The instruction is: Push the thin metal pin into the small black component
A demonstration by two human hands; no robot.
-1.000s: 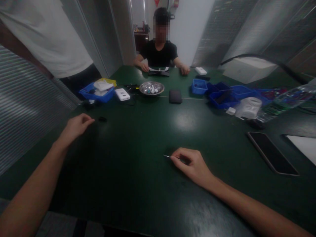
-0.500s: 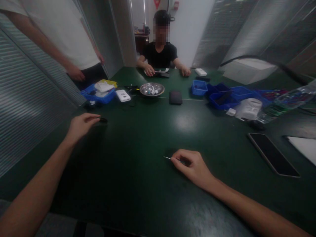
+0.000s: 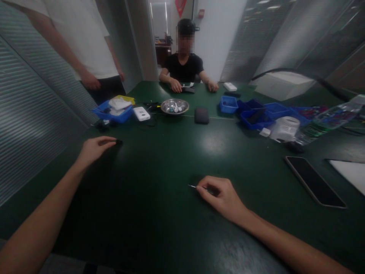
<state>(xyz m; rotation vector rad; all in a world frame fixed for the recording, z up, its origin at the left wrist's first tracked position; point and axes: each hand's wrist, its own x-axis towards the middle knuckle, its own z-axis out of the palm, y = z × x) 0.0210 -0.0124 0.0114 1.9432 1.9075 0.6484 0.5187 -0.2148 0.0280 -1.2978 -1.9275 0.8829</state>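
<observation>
My left hand (image 3: 94, 148) reaches out over the dark green table (image 3: 159, 160) on the left, and its fingertips pinch a small black object (image 3: 118, 142) that rests on the surface. My right hand (image 3: 221, 196) lies on the table near the middle, fingers curled and pinched on a thin metal tool (image 3: 193, 186) whose fine tip sticks out to the left.
A phone (image 3: 313, 180) lies face up on the right beside a white sheet (image 3: 349, 171). Farther back are blue bins (image 3: 253, 112), a steel bowl (image 3: 174, 106), a black case (image 3: 201, 115), a white device (image 3: 142, 113) and a plastic bottle (image 3: 327, 120). One person sits opposite; another stands at the left.
My left hand has moved forward to the small black object and closed its fingertips on it. My right hand has stayed put. The standing person has shifted at the left.
</observation>
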